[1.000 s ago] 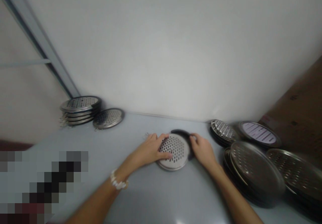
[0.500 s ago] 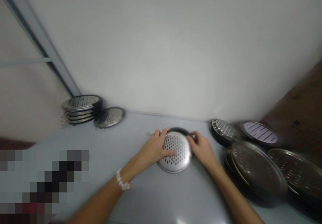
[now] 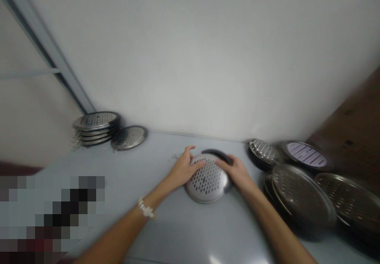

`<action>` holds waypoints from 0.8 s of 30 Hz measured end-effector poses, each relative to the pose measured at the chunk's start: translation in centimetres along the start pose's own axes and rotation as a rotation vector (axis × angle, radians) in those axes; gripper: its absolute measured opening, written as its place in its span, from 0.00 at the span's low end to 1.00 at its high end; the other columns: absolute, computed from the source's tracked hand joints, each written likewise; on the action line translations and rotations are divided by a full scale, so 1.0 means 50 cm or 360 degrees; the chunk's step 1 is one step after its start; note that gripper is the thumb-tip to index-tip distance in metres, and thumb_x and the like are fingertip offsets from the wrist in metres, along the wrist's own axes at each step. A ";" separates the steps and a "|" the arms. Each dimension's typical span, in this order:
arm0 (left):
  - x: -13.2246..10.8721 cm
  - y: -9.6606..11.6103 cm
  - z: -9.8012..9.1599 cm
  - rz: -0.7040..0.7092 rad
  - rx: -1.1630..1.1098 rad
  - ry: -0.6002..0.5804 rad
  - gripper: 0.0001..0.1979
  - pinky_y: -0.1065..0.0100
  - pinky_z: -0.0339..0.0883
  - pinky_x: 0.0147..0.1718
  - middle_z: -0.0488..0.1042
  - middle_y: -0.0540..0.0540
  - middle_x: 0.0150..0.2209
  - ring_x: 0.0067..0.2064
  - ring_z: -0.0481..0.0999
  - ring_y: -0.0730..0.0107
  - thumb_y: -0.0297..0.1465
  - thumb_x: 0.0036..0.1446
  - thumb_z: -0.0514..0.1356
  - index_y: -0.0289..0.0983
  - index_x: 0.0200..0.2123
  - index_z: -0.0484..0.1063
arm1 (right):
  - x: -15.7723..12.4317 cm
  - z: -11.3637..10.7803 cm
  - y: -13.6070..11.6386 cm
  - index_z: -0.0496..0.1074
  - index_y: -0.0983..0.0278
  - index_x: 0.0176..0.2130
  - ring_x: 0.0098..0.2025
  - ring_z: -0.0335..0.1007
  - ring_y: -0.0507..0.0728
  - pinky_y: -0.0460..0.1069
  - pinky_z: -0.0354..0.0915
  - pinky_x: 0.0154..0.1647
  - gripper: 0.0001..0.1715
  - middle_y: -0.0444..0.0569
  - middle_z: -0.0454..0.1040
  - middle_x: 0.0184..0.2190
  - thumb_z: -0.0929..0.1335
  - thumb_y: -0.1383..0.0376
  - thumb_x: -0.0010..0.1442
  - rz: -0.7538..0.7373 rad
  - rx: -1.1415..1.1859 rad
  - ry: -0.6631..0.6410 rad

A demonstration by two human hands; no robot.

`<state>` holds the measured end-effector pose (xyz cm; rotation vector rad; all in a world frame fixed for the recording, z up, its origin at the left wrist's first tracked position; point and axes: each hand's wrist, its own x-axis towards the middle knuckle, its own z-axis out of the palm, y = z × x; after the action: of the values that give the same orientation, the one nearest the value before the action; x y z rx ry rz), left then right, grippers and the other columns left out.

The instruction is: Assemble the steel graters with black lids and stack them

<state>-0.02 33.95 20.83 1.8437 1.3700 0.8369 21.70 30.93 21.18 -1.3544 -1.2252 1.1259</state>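
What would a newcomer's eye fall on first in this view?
Probably the round perforated metal disc at the middle of the grey table, between the left grip and the right grip. Next, the white bracelet on the left wrist. Then the pale, purplish disc face with dark marks, behind the larger dark discs on the right.
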 end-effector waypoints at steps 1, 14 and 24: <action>0.003 -0.001 -0.003 -0.0048 -0.0062 -0.0024 0.34 0.62 0.70 0.37 0.73 0.45 0.38 0.36 0.75 0.62 0.52 0.57 0.59 0.35 0.58 0.62 | 0.001 -0.003 -0.001 0.75 0.67 0.44 0.46 0.77 0.64 0.55 0.69 0.49 0.31 0.55 0.81 0.42 0.75 0.48 0.49 0.0007 0.0036 0.0049; 0.005 -0.002 -0.006 -0.0176 -0.0461 -0.0311 0.29 0.71 0.62 0.22 0.71 0.49 0.26 0.24 0.68 0.72 0.56 0.56 0.56 0.33 0.33 0.73 | 0.002 -0.017 0.006 0.74 0.66 0.46 0.42 0.79 0.65 0.55 0.72 0.43 0.29 0.54 0.82 0.40 0.75 0.52 0.49 0.0159 0.0330 0.0188; 0.005 0.013 -0.006 -0.0012 -0.0006 -0.0100 0.23 0.66 0.65 0.32 0.75 0.47 0.29 0.33 0.73 0.63 0.51 0.60 0.54 0.37 0.29 0.70 | -0.012 0.003 -0.008 0.77 0.66 0.43 0.40 0.79 0.65 0.56 0.72 0.42 0.28 0.55 0.83 0.37 0.77 0.52 0.46 0.0193 0.0369 0.0091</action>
<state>0.14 34.10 21.53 1.8453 1.3351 0.7705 21.45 30.38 21.56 -1.2874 -0.9494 1.2636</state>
